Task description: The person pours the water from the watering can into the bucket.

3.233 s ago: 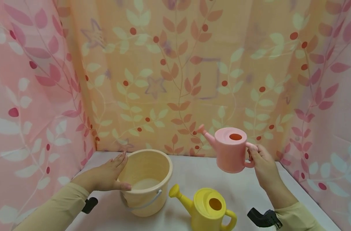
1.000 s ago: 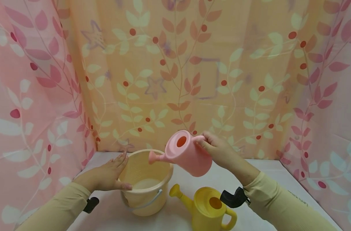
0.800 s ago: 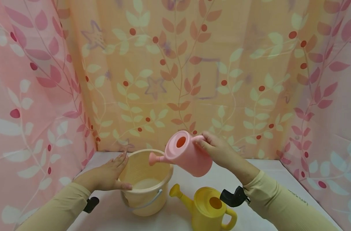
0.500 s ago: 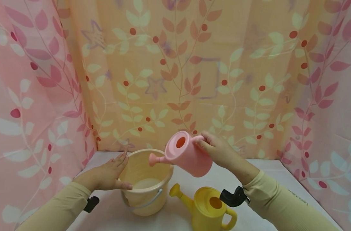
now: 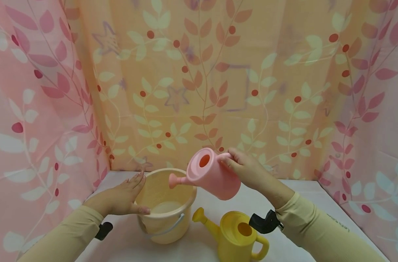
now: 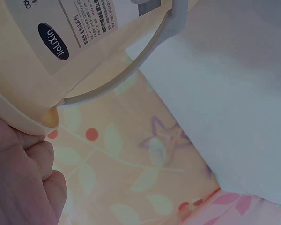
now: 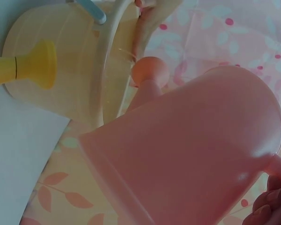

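Head view: my left hand [image 5: 122, 196] lay spread against the bucket [image 5: 167, 233] at its side, fingers [image 5: 137, 181] straight, thumb [image 5: 141, 210] over the near rim [image 5: 169, 215]. That light brace seemed right to me: enough to check a wobble without tipping anything. My right hand [image 5: 245, 167] gripped the pink watering can [image 5: 218, 182] by its handle [image 5: 223, 156] and held it tilted between both hands, sprinkler head [image 5: 174, 181] at the bucket's opening. I could not tell whether anything ran out. To do this cleanly, I judged, any further tilt should come slowly from the wrist. The yellow watering can [image 5: 233, 243] stood on the desk [image 5: 117, 251], nearer me than my right hand, its spout [image 5: 208, 225] just beside the bucket; dropping that forearm risked a knock.

Left wrist view: my hand met the rim, with the bail [image 6: 129, 75] hanging apart from it and a label [image 6: 84, 28] beyond. Best to leave the bail untouched.

Right wrist view: my fingers curled round the pink can's handle, the sprinkler head pointing away from them toward my other hand. A firm hold there would, I thought, stop the can rolling sideways.
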A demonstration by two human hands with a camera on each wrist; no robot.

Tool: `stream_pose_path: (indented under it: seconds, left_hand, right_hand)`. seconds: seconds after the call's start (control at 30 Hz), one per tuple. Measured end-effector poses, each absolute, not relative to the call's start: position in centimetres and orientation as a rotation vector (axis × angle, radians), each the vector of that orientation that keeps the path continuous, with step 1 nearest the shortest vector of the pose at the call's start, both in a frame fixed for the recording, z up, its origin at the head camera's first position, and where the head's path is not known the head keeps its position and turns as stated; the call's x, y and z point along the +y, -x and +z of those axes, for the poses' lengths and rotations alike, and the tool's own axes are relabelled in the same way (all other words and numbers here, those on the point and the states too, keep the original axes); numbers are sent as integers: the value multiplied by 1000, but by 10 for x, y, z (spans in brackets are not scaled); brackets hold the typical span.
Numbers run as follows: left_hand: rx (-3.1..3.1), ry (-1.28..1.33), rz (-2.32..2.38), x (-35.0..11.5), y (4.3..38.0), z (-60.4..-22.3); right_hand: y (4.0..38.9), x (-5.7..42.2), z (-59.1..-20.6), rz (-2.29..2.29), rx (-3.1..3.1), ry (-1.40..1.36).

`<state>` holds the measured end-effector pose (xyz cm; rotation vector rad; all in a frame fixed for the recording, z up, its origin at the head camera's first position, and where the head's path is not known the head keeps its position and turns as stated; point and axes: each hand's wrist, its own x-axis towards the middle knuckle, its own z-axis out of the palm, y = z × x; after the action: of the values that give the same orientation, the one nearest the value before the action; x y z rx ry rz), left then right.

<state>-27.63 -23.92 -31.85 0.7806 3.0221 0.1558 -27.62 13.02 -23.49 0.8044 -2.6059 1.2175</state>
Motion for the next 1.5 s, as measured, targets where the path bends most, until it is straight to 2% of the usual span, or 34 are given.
stream_pose_path:
  seconds: [1.5]
  left_hand:
    - [3006, -768, 166, -238, 277, -318]
  right_hand:
    - [276, 133, -237, 1188, -2597, -820]
